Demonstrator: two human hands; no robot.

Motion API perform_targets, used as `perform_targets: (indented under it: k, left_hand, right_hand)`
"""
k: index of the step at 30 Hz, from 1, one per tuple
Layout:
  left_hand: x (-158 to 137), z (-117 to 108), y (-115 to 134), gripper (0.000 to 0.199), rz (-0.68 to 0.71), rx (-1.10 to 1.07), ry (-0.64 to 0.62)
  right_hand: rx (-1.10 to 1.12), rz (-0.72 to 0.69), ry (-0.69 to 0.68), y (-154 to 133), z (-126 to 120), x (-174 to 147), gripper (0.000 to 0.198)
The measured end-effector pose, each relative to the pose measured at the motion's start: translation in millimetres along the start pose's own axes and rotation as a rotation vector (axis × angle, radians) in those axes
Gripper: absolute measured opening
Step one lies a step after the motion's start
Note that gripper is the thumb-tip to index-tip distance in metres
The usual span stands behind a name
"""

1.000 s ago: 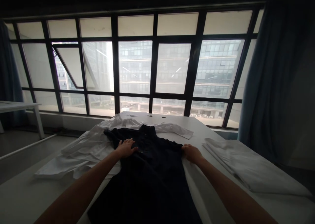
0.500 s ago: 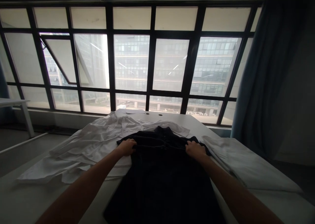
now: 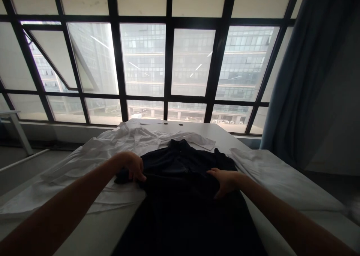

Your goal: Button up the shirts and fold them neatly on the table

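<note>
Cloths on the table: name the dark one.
The shirt touched by the left hand and right hand; the crumpled cloth at left and flatter cloth at right are white.

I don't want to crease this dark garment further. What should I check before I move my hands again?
1. Left hand at the dark garment: ok, at its left side.
2. Right hand at the garment: ok, over its right side.
3. Collar at the far end: ok, toward the windows.
4. Fabric smooth between the hands: not ok, folds show.
5. Garment clear of the white cloth: not ok, they overlap at left.
6. Bottom hem straight: cannot tell, out of frame.
</note>
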State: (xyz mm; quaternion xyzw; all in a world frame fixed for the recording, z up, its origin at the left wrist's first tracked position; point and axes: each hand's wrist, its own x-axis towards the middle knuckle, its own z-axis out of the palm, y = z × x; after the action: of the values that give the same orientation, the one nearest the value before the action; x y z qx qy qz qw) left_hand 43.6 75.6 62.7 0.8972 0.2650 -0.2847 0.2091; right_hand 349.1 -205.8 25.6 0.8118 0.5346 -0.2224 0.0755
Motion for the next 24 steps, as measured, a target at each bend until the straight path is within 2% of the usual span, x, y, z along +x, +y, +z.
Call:
perform_targets:
  k: [1,2,4,6,8,11,14,16,19,21,22,24]
  left_hand:
    - [0.2,-1.3,0.3,0.045,-0.020,-0.044,-0.026]
    - [2.8,-2.5,-0.4,0.051,-0.038,-0.089,0.030]
    - [14.1,-4.1,-3.9,0.060,-0.082,-0.129,0.270]
    - [30.8,-4.9,-7.6,0.063,-0.141,-0.092,0.538]
    - [49.1,-5.7,-9.1,0.059,-0.163,-0.028,0.699]
    - [74.7,-8.6,-6.9,0.053,-0.135,-0.010,0.760]
    - [97.2,-14.9,-2.0,0.051,-0.087,-0.046,0.779]
    - [110.0,-19.5,1.7,0.049,-0.047,-0.062,0.770]
    - [121.3,-25.7,6.8,0.046,0.030,-0.046,0.734]
    - [119.7,-31.7,8.9,0.041,0.078,0.000,0.759]
    - [115.8,-36.1,9.3,0.039,0.097,0.025,0.808]
    - [103.4,-48.8,8.5,0.036,0.122,0.052,0.985]
  right_hand:
    - [-0.020,0.007,-0.039,-2.5,-6.6,-4.9,0.131]
    - [-0.030,0.017,-0.058,-4.7,-13.6,-7.7,0.124]
    - [-0.017,0.037,-0.025,-5.7,-27.8,-5.3,0.096]
    - [0.024,0.048,0.093,0.4,-39.1,8.7,0.068]
    - [0.069,0.051,0.224,13.0,-45.1,31.7,0.056]
    - [0.085,0.091,0.351,36.2,-44.4,71.3,0.046]
    - [0.032,0.208,0.434,54.1,-39.5,102.5,0.033]
    - [-0.010,0.280,0.464,61.2,-38.2,114.6,0.034]
    - [-0.024,0.313,0.441,67.1,-41.8,120.1,0.037]
    - [-0.026,0.299,0.431,69.8,-48.1,116.7,0.029]
    - [-0.029,0.293,0.458,71.0,-52.4,113.4,0.024]
    - [-0.023,0.302,0.603,72.4,-63.5,104.6,0.019]
